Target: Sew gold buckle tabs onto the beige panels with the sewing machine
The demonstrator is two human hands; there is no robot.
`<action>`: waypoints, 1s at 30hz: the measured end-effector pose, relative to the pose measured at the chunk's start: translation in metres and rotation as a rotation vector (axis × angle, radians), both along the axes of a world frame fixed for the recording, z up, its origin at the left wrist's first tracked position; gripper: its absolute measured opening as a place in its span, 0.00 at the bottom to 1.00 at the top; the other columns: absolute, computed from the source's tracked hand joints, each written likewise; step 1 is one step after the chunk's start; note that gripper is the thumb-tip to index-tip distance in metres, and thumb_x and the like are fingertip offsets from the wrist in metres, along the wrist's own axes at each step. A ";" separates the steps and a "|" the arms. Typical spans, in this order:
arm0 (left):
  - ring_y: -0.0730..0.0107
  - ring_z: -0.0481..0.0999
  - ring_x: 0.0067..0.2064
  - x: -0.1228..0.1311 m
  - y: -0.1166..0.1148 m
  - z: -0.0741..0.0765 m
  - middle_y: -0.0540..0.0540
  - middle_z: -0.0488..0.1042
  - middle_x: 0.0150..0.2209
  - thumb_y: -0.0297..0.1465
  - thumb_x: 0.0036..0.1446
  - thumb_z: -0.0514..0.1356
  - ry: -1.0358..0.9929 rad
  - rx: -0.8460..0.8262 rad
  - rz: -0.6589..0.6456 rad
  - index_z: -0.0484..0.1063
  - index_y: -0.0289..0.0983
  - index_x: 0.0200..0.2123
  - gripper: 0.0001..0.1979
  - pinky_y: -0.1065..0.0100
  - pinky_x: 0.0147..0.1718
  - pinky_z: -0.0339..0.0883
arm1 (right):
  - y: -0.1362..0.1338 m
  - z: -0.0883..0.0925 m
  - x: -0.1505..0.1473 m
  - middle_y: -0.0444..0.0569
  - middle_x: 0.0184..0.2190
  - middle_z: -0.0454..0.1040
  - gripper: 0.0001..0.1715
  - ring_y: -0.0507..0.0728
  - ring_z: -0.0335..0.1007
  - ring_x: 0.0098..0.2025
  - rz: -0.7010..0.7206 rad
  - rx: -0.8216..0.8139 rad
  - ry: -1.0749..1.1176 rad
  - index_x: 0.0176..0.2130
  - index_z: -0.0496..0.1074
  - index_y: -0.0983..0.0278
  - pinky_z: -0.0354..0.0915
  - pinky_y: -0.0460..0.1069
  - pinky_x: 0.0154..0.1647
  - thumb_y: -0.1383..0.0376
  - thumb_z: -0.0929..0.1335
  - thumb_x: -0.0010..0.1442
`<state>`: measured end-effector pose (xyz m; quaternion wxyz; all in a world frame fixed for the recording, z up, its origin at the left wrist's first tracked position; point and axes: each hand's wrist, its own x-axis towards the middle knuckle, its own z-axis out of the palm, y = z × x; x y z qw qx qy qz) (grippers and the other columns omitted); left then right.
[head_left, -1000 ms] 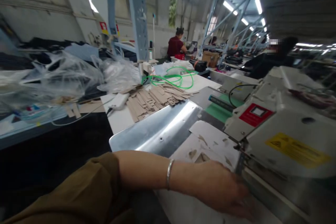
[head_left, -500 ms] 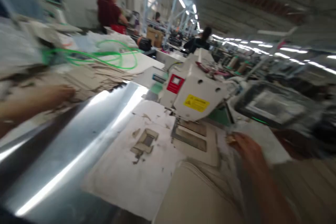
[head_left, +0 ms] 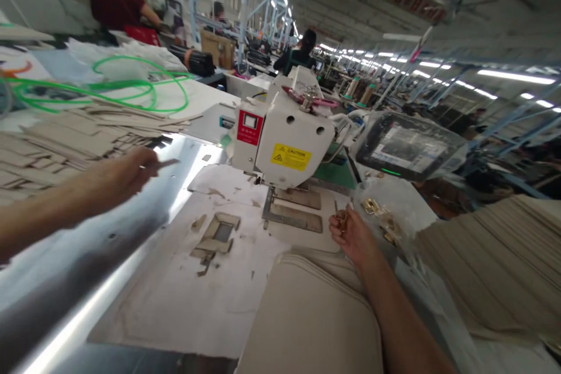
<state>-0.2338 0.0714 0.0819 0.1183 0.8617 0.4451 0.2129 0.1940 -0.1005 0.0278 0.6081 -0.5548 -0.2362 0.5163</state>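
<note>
My left hand [head_left: 125, 174] is closed over the metal bed at left, pinching a thin beige strip [head_left: 169, 162] whose end sticks out past the fingers. Small gold metal fittings [head_left: 340, 220] show in the curled fingers of my right hand [head_left: 356, 236], which is beside the sewing machine's clamp frame [head_left: 293, 222]. Their exact kind is too small to make out. Under that frame lies a beige panel [head_left: 302, 239]. The white sewing machine head [head_left: 284, 140] stands above it. More gold fittings [head_left: 370, 205] lie on a clear plastic bag [head_left: 398, 201] right of that hand.
Beige strips [head_left: 39, 158] are heaped at left. Beige panels [head_left: 315, 315] lie stacked in front, and a bigger stack [head_left: 499, 263] stands at right. A framed patch [head_left: 217, 234] rests on the white sheet [head_left: 175, 304]. A control screen [head_left: 403, 146] stands behind. Co-workers are farther back.
My left hand has moved right, away from the strip pile, with a strip now visible in it. My right hand has come from the bag toward the clamp frame. The camera view has turned right.
</note>
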 end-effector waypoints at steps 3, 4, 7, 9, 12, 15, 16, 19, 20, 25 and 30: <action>0.68 0.74 0.32 0.049 -0.030 -0.013 0.50 0.73 0.29 0.37 0.70 0.39 0.192 -0.039 -0.096 0.64 0.34 0.48 0.19 0.68 0.34 0.66 | -0.001 -0.004 -0.005 0.43 0.23 0.70 0.13 0.48 0.61 0.19 0.034 0.034 0.024 0.30 0.67 0.62 0.51 0.41 0.13 0.58 0.72 0.51; 0.67 0.75 0.32 0.073 -0.043 -0.016 0.48 0.74 0.29 0.34 0.70 0.40 0.220 -0.066 -0.161 0.64 0.34 0.48 0.17 0.69 0.33 0.66 | -0.002 -0.004 -0.008 0.43 0.25 0.71 0.13 0.48 0.64 0.22 0.022 0.045 0.029 0.30 0.69 0.63 0.55 0.41 0.15 0.61 0.74 0.48; 0.64 0.78 0.33 0.146 -0.073 -0.019 0.43 0.77 0.32 0.33 0.69 0.44 0.207 -0.071 -0.407 0.65 0.35 0.44 0.13 0.68 0.33 0.69 | -0.004 -0.006 -0.016 0.44 0.30 0.74 0.18 0.51 0.71 0.30 -0.011 0.097 -0.044 0.35 0.73 0.63 0.67 0.44 0.28 0.65 0.77 0.43; 0.60 0.80 0.34 0.183 -0.084 -0.020 0.42 0.78 0.34 0.33 0.69 0.44 0.182 -0.016 -0.454 0.66 0.36 0.44 0.13 0.65 0.32 0.71 | -0.004 -0.007 -0.020 0.45 0.32 0.75 0.21 0.53 0.72 0.34 -0.024 0.127 -0.179 0.39 0.74 0.62 0.69 0.47 0.33 0.62 0.77 0.44; 0.54 0.81 0.35 0.216 -0.093 -0.020 0.41 0.78 0.33 0.30 0.67 0.47 0.210 0.049 -0.432 0.65 0.36 0.46 0.10 0.61 0.31 0.73 | -0.004 -0.011 -0.021 0.45 0.32 0.76 0.22 0.55 0.73 0.34 -0.018 0.157 -0.416 0.42 0.73 0.61 0.70 0.50 0.36 0.59 0.76 0.47; 0.55 0.81 0.38 0.233 -0.098 -0.022 0.38 0.78 0.35 0.25 0.65 0.49 0.253 0.078 -0.437 0.65 0.33 0.47 0.09 0.61 0.34 0.73 | -0.002 -0.017 -0.017 0.46 0.32 0.76 0.17 0.56 0.74 0.34 -0.001 0.190 -0.642 0.41 0.72 0.61 0.71 0.52 0.40 0.58 0.72 0.52; 0.56 0.81 0.39 0.237 -0.100 -0.023 0.37 0.78 0.36 0.25 0.65 0.50 0.260 0.081 -0.442 0.65 0.33 0.47 0.09 0.62 0.35 0.73 | -0.001 -0.019 -0.015 0.46 0.33 0.76 0.14 0.56 0.74 0.35 -0.011 0.207 -0.733 0.40 0.73 0.61 0.71 0.52 0.41 0.59 0.72 0.53; 0.59 0.81 0.40 0.246 -0.104 -0.028 0.36 0.78 0.36 0.25 0.66 0.50 0.266 0.081 -0.433 0.65 0.31 0.46 0.08 0.65 0.37 0.73 | -0.002 -0.021 -0.013 0.49 0.36 0.75 0.11 0.56 0.73 0.38 -0.065 0.245 -1.007 0.39 0.75 0.61 0.70 0.52 0.43 0.59 0.70 0.55; 0.59 0.81 0.40 0.248 -0.105 -0.029 0.36 0.78 0.36 0.25 0.66 0.49 0.266 0.079 -0.425 0.65 0.31 0.46 0.08 0.65 0.37 0.73 | -0.003 -0.021 -0.014 0.49 0.36 0.75 0.11 0.56 0.73 0.39 -0.074 0.244 -1.080 0.39 0.76 0.61 0.70 0.52 0.43 0.60 0.69 0.56; 0.59 0.81 0.39 0.253 -0.106 -0.035 0.37 0.77 0.35 0.26 0.67 0.47 0.267 0.047 -0.424 0.63 0.30 0.46 0.08 0.64 0.36 0.73 | -0.006 -0.014 -0.023 0.50 0.38 0.78 0.13 0.57 0.75 0.38 -0.055 0.174 -1.170 0.42 0.76 0.61 0.70 0.51 0.43 0.61 0.67 0.58; 0.58 0.81 0.36 0.253 -0.102 -0.042 0.41 0.77 0.32 0.29 0.68 0.48 0.190 0.015 -0.449 0.58 0.32 0.48 0.09 0.64 0.34 0.73 | -0.008 -0.005 -0.034 0.48 0.33 0.78 0.12 0.55 0.75 0.31 0.084 0.124 -0.925 0.41 0.71 0.62 0.70 0.49 0.36 0.60 0.65 0.58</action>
